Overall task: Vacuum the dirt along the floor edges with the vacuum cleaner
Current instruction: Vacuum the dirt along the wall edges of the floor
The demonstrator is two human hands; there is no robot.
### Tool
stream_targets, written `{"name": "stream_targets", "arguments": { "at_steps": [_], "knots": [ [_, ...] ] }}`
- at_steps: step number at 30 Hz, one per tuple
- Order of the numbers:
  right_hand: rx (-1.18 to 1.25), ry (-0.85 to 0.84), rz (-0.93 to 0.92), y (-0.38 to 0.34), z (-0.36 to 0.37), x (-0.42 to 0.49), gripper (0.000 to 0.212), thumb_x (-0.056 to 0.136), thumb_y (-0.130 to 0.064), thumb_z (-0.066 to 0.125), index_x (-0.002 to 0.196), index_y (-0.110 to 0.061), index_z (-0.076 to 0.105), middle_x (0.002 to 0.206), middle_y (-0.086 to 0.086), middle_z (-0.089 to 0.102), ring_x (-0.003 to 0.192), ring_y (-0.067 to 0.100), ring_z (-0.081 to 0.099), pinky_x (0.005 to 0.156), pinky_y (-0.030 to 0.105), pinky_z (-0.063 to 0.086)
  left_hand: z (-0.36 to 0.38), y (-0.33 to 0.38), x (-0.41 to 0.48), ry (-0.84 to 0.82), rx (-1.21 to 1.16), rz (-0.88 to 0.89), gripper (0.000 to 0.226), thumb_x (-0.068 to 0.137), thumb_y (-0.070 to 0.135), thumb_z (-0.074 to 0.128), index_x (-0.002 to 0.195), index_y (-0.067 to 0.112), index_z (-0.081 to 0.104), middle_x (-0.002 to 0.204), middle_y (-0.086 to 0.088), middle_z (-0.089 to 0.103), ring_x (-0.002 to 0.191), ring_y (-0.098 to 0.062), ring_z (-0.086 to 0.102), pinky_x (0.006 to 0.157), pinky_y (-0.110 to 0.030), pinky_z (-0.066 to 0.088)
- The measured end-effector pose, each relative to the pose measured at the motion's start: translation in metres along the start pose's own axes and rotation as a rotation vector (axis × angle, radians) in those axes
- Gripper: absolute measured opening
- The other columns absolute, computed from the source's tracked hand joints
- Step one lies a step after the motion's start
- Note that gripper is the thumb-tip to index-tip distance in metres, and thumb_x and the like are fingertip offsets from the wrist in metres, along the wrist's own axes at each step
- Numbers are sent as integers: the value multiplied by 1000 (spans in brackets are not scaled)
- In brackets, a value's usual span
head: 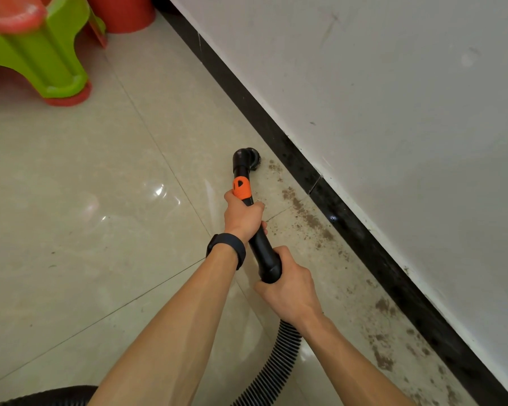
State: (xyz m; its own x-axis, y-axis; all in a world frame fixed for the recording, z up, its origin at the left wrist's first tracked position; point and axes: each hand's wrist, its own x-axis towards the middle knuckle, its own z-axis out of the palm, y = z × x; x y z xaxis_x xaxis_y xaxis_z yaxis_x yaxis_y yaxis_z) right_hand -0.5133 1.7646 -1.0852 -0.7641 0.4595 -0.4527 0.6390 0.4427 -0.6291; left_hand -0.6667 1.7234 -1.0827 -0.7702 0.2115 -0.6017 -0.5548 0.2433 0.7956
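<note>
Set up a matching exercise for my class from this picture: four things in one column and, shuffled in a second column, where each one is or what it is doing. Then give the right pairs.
Things
1. left hand
2. right hand
3. brush nozzle
4. green stool

Places or states
A. stands at the far left, away from the wall
B. grips the black wand just behind the orange collar
C. down by the far end of the dirt beside the skirting
D. grips the wand's rear end, where the ribbed hose joins

Pairs: 1-B, 2-D, 3-C, 4-A
</note>
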Motion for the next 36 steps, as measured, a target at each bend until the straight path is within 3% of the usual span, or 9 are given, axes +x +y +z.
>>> {"name": "stream_targets", "arguments": {
  "at_steps": [6, 23, 27, 31, 36],
  "knots": [
    [17, 23, 24, 7, -2, 0, 40, 77, -22, 72, 107, -33, 48, 87, -6, 63, 75, 17, 65, 66, 38, 59, 11, -1, 3, -43, 9, 11, 48, 94, 6, 53, 133, 18, 29, 88, -9, 52, 48, -20, 56, 45, -28, 52],
    [11, 29, 40, 15, -26, 15, 38, 78, -21, 74, 103, -33, 48, 88, -4, 62, 73, 16, 64, 57, 27, 49, 36, 8, 11, -94, 9, 11, 46, 94, 5, 52, 132, 17, 29, 88, -9, 52, 51, -21, 57, 48, -30, 53],
    [25, -10, 21, 1, -22, 20, 40, 78, -22, 75, 108, -30, 50, 91, -1, 63, 74, 16, 63, 56, 25, 46, 21, 15, 12, -61, 29, 4, 46, 94, 7, 52, 133, 17, 29, 93, -11, 53, 53, -22, 58, 44, -28, 52],
    [27, -54, -12, -13, -3, 12, 44, 79, -24, 73, 116, -31, 50, 92, -2, 64, 77, 15, 64, 62, 29, 54, -8, 10, 8, 10, 50, 0, 44, 94, 8, 54, 130, 17, 31, 91, -10, 54, 53, -20, 58, 46, -28, 51],
    [47, -95, -44, -25, 25, -15, 41, 80, -22, 72, 110, -32, 46, 86, -8, 59, 70, 9, 58, 55, 23, 45, -44, -5, -7, 36, 54, 0, 39, 92, 6, 54, 124, 19, 33, 91, -11, 54, 52, -20, 58, 54, -34, 55]
  ]
}}
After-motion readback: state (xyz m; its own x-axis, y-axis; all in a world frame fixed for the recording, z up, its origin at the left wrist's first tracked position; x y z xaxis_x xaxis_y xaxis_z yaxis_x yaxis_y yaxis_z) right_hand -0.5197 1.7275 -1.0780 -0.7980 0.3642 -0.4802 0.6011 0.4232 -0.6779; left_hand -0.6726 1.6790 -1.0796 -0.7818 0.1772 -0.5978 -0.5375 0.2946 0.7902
